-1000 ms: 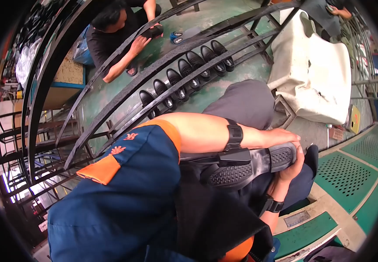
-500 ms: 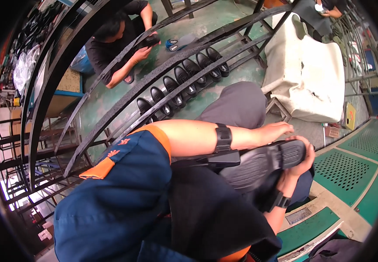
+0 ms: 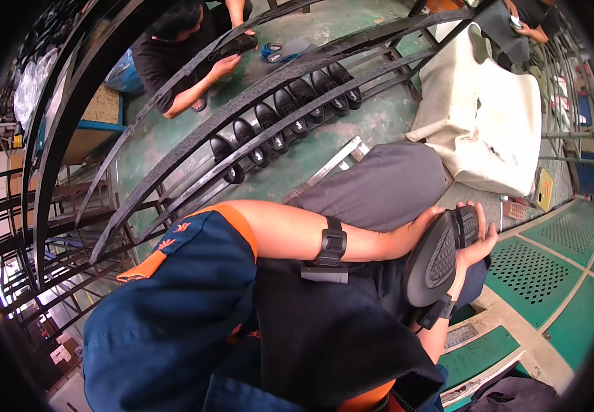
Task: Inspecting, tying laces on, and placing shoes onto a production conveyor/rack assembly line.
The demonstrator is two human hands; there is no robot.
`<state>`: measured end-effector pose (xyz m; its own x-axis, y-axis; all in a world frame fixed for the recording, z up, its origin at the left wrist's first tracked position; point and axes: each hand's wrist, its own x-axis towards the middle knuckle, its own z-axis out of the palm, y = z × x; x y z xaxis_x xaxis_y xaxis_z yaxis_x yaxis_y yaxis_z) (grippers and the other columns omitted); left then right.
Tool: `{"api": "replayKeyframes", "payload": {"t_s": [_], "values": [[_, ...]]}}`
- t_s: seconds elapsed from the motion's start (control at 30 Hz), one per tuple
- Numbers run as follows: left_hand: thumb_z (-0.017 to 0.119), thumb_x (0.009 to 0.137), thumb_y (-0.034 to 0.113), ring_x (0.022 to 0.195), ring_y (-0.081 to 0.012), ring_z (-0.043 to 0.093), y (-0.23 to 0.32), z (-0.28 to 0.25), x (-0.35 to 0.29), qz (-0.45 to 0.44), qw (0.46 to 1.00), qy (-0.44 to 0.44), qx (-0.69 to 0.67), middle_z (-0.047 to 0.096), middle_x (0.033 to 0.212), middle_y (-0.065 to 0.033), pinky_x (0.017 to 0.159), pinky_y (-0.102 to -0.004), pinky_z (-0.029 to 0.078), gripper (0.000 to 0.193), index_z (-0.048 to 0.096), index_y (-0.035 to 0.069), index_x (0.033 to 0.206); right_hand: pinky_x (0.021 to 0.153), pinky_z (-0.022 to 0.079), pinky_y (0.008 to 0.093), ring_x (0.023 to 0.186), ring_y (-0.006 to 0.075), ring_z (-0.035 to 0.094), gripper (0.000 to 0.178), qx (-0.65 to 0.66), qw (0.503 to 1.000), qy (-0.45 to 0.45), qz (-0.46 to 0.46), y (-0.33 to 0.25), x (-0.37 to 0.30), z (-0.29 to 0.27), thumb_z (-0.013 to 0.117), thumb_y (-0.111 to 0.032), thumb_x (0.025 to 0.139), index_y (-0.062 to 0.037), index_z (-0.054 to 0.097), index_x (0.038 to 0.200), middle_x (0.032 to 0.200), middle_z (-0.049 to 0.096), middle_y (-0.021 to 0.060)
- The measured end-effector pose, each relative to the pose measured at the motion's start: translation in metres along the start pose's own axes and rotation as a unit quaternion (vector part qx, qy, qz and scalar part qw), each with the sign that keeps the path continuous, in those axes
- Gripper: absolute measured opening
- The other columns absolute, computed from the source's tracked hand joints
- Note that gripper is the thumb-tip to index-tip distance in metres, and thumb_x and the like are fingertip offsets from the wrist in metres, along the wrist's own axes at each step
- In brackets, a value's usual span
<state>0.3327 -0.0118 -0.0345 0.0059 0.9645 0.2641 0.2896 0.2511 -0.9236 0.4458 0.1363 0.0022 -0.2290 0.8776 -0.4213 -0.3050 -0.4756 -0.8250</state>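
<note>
Right hand (image 3: 476, 242) cupped under a black shoe (image 3: 441, 255), palm up, fingers curling over the heel end by the strap. Left hand (image 3: 426, 221) at the end of the forearm crossing the body, pressed against the same shoe's upper edge, fingers mostly hidden behind it, so grip there impossible to judge. Shoe turned tread-side up, patterned sole (image 3: 439, 264) facing the camera, held over the lap just right of the grey trouser knee (image 3: 386, 182). Black wrist strap (image 3: 330, 248) on the left forearm, left of the shoe. Beyond the shoe, up and left, a row of black shoes (image 3: 290, 113) on the green floor between curved black rack bars (image 3: 242, 103). Above the shoe, a white cushioned seat (image 3: 489, 123). Far beyond the row, a crouching person's hands (image 3: 225, 65) on another dark shoe.
</note>
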Motion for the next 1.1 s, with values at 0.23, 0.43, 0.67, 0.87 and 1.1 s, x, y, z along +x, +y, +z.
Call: {"api": "replayKeyframes", "payload": {"t_s": [0.23,0.43,0.67,0.87,1.1], "values": [[0.029,0.106,0.058,0.155,-0.0337,0.014,-0.079,0.006,-0.001,0.072,-0.028,0.101,0.992,0.019,0.164,-0.0263,0.125,-0.0409,0.014,0.084,0.019,-0.008,0.156,0.109,0.044,0.0499,0.119,0.0374,0.060,0.063,0.068,0.932,-0.340,-0.107,-0.050,-0.033,-0.001,0.026,-0.039,0.104,0.0065,0.055,0.136,0.131,0.061,0.0242],[0.056,0.096,0.063,0.113,-0.0153,0.064,-0.139,0.017,-0.048,0.019,0.448,0.397,0.801,0.065,0.133,-0.0074,0.097,-0.0352,0.051,0.070,0.054,0.010,0.141,0.096,0.053,0.0372,0.109,0.0305,0.065,0.046,-0.234,0.957,-0.108,-0.134,0.039,-0.050,0.002,0.047,-0.032,0.103,0.0017,0.059,0.131,0.114,0.067,0.0158],[0.071,0.088,0.037,0.146,-0.0194,0.034,-0.194,0.017,-0.039,0.010,0.393,0.219,0.893,0.018,0.166,-0.0205,0.116,-0.0331,0.032,0.115,-0.010,-0.001,0.160,0.090,0.055,0.0360,0.104,0.0315,0.066,0.046,-0.069,0.987,-0.083,0.122,0.057,-0.102,-0.055,0.052,-0.033,0.100,0.0010,0.057,0.131,0.112,0.067,0.0169],[0.065,0.081,0.053,0.126,-0.0380,0.056,-0.194,0.089,-0.033,-0.044,0.497,-0.024,0.866,0.054,0.142,-0.0208,0.104,-0.0547,0.049,0.089,0.041,-0.001,0.148,0.077,0.059,0.0430,0.095,0.0348,0.070,0.073,0.133,0.912,-0.307,0.239,0.022,-0.119,-0.037,0.073,-0.041,0.089,0.0045,0.047,0.140,0.118,0.065,0.0273],[0.066,0.085,0.061,0.131,-0.0341,0.052,-0.191,0.120,-0.075,0.237,0.243,-0.021,0.941,0.050,0.145,-0.0145,0.113,-0.0592,0.039,0.088,0.041,0.008,0.150,0.054,0.054,0.0376,0.084,0.0303,0.071,0.067,0.097,0.934,-0.268,0.215,-0.006,-0.083,-0.007,0.060,-0.052,0.096,-0.0022,0.051,0.139,0.112,0.067,0.0216]]}}
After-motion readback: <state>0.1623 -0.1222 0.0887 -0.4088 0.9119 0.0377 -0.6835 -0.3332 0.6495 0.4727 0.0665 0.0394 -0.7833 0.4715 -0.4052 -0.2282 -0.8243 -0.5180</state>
